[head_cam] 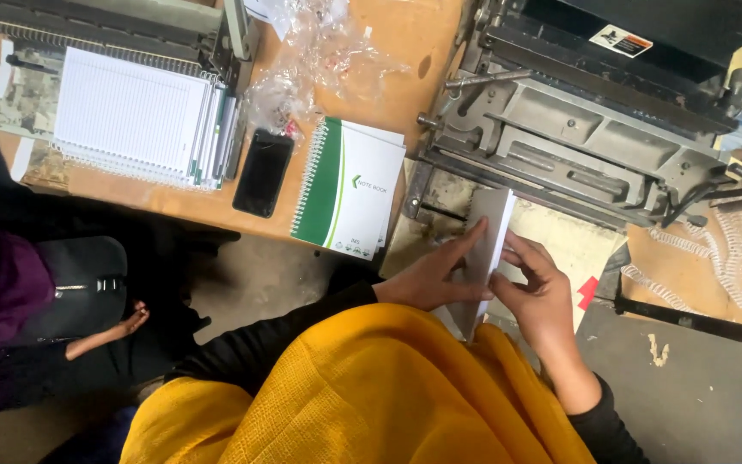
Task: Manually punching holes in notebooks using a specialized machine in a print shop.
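Lower end of paper stack (484, 249) hidden behind yellow scarf (362, 395) at 6 o'clock, binding machine (577, 129) cut off at 1 o'clock, second machine (105, 26) cropped at 11 o'clock, seated person (36, 318) cropped at 9 o'clock.

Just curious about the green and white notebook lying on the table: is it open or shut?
Shut. The green and white notebook lies flat with its cover up, spiral edge toward the black phone; no inner pages show.
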